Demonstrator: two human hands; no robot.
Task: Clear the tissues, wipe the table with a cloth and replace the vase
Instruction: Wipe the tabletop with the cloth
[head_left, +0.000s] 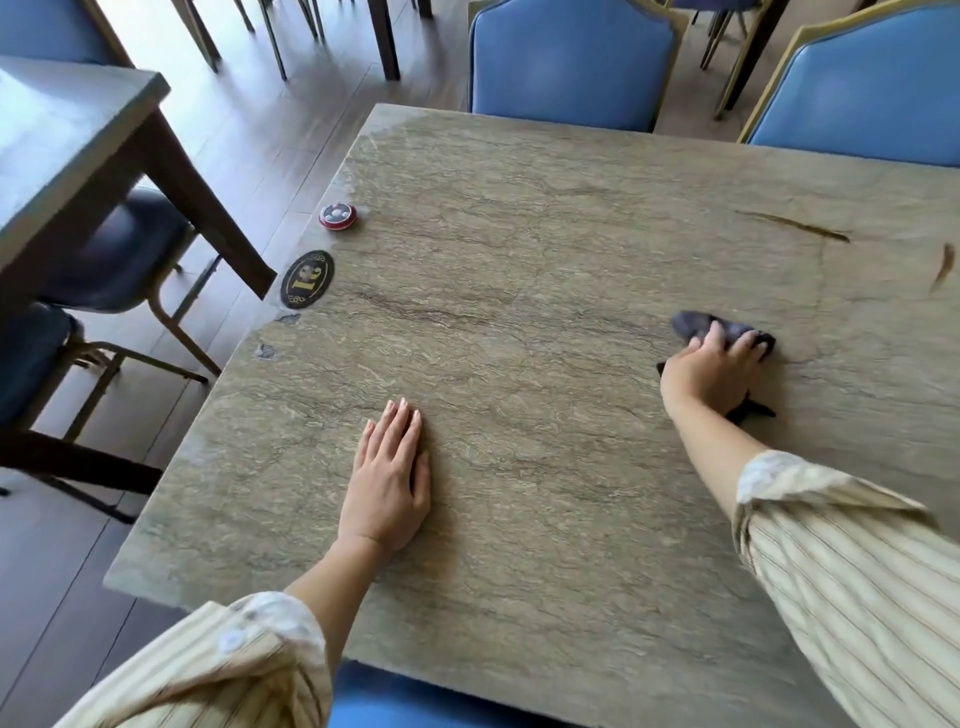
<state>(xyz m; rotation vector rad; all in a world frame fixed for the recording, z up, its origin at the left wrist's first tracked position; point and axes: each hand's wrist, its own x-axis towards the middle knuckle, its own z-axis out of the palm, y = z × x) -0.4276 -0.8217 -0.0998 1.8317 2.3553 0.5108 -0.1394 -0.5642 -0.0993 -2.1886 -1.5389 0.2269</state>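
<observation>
on the table (545, 260), right hand (706, 371) grips cloth (691, 323).

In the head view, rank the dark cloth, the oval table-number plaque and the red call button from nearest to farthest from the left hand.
From the left hand, flat on the table:
1. Oval table-number plaque, left edge.
2. Red call button, left edge, beyond the plaque.
3. Dark cloth, far right, under the right hand.
</observation>
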